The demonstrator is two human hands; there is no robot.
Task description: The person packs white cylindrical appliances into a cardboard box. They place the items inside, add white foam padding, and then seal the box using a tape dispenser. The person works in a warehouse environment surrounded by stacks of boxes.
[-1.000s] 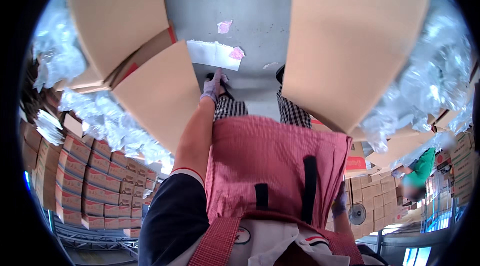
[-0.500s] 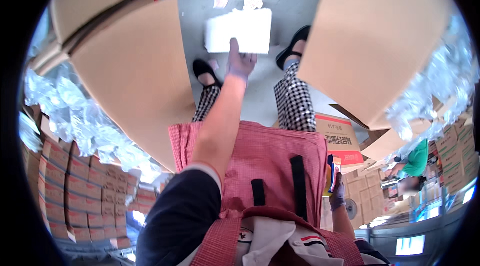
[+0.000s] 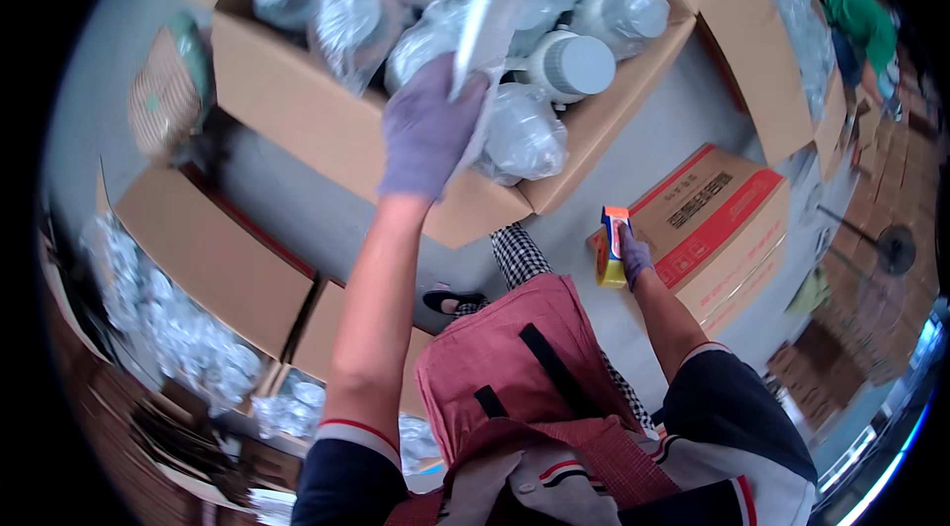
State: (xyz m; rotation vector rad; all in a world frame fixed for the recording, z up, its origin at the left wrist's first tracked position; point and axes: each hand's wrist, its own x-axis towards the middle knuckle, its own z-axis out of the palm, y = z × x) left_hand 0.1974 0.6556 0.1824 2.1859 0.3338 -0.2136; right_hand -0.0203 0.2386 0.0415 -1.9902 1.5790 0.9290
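My left hand (image 3: 430, 125), in a purple-grey glove, is closed on a white flat slab (image 3: 498, 6), held tilted on edge over an open cardboard box (image 3: 307, 95). Whether the slab is a stack of sheets or a pad, I cannot tell. Several plastic-wrapped bottles fill that box; one with a ribbed grey-white cap (image 3: 584, 64) stands right of the slab. Off to the right, my right hand (image 3: 633, 257), also gloved, grips a tape dispenser (image 3: 613, 247) with an orange and blue frame and a yellow roll. It hangs beside a closed carton.
The closed carton (image 3: 737, 194) with a red band lies on the floor at right. Open boxes of plastic-wrapped items (image 3: 188, 328) line the left. A striped bundle (image 3: 163, 100) sits at far left. A person in green (image 3: 861, 16) bends at upper right, near a fan (image 3: 896, 249).
My left hand has lifted the white slab from low near the floor to above the bottle-filled box. My view has turned. My right hand, with the tape dispenser, now shows farther forward.
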